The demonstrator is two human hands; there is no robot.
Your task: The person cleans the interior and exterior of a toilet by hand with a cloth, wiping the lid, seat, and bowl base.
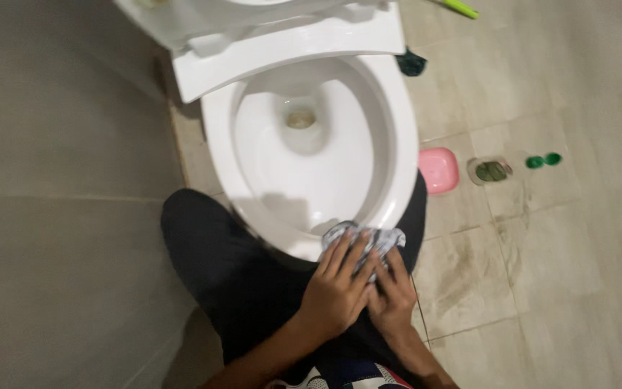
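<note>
A white toilet bowl stands with its seat and lid raised. Both hands press a grey and white patterned cloth against the bowl's near rim. My left hand lies flat on top of the cloth, fingers spread. My right hand sits just beside and partly under it, fingers curled on the cloth's lower edge. My legs in dark trousers flank the front of the bowl.
Grey wall tiles fill the left side. On the stained floor tiles to the right lie a pink soap dish, a floor drain, two green caps, a dark object and a green stick.
</note>
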